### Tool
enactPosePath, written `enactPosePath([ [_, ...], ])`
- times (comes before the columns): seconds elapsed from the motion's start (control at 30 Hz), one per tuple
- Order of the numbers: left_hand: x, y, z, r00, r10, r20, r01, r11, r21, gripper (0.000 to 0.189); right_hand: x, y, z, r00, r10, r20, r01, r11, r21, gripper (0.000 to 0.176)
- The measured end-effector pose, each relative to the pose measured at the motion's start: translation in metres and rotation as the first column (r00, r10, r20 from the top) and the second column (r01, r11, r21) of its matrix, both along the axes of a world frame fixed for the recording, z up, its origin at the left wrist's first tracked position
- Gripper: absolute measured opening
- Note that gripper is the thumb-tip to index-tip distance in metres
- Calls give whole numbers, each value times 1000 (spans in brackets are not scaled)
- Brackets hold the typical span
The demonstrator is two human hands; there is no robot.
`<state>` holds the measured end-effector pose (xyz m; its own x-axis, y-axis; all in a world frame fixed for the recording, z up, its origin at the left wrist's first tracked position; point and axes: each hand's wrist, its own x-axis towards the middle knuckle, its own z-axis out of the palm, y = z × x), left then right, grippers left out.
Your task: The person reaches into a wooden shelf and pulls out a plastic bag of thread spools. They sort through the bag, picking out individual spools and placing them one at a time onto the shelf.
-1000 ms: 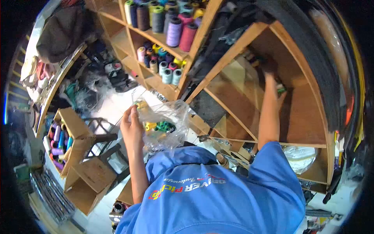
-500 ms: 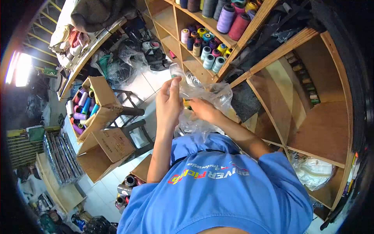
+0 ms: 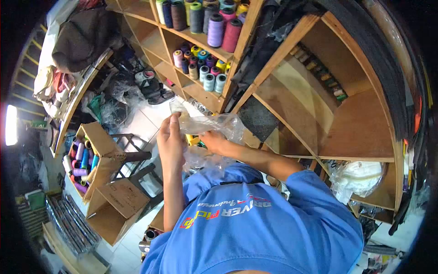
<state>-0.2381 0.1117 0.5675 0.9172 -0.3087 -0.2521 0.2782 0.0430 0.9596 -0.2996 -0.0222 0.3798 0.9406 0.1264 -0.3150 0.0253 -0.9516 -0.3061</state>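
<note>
A clear plastic bag (image 3: pixel 223 124) hangs in front of my waist, crumpled and see-through. My left hand (image 3: pixel 171 141) is closed on the bag's upper left edge, thumb pointing up. At the bag's middle, my right hand (image 3: pixel 214 142) has its fingers curled inward, partly behind the plastic. Just left of those fingertips shows a small yellow object (image 3: pixel 192 139), perhaps a thread spool; the film blurs its shape. What the right fingers grip is hidden.
Wooden shelves (image 3: pixel 200 36) with several thread cones stand ahead. An open carton (image 3: pixel 98 141) of mixed spools is at left, above another open cardboard box (image 3: pixel 114 205). A wooden cabinet (image 3: pixel 356 137) fills the right, with a white bagged bundle (image 3: pixel 360 178) in its lower part.
The view has turned to the right, so the shelves and boxes appear shifted left. Both hands stay at the plastic bag, with the yellow object still showing beside the right fingers.
</note>
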Motion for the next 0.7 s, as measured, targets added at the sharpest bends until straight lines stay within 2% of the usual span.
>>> enactPosePath([
  [0.1,0,-3,5,1000,-11,-9,11,1000,27,36,-6,2,36,991,-74,-113,75,997,4,33],
  [0.2,0,-8,6,999,-19,27,17,997,76,37,-12,-4,46,996,-43,-82,48,997,58,36],
  [0.3,-1,-13,0,999,-30,44,29,999,36,37,-21,-7,61,996,-65,-56,73,987,145,36],
  [0.33,-2,-13,2,999,-45,28,44,998,41,37,-23,-6,64,967,-208,-148,244,922,301,35],
  [0.4,-2,-15,8,997,-71,-1,71,996,47,36,-23,-3,73,830,-411,-378,557,643,526,34],
  [0.5,1,-17,0,999,-35,2,35,999,24,36,-36,-12,146,954,-269,-131,298,885,357,32],
  [0.53,0,-17,3,1000,-31,5,30,999,43,36,-45,-20,164,951,-309,1,286,880,380,29],
  [0.57,1,-18,4,999,-35,1,35,999,35,36,-54,-40,175,946,-303,111,214,847,486,27],
  [0.6,1,-17,3,999,-39,-6,39,999,29,36,-57,-51,215,913,-406,-25,354,762,542,28],
  [0.63,1,-16,3,999,-44,-13,44,999,24,36,-69,-72,215,853,-486,192,231,680,696,28],
  [0.67,1,-14,2,998,-51,-24,52,998,20,37,-77,-89,241,800,-593,97,356,598,718,28],
  [0.7,0,-14,1,998,-50,-24,50,999,15,37,-88,-112,256,735,-672,92,372,513,773,28],
])
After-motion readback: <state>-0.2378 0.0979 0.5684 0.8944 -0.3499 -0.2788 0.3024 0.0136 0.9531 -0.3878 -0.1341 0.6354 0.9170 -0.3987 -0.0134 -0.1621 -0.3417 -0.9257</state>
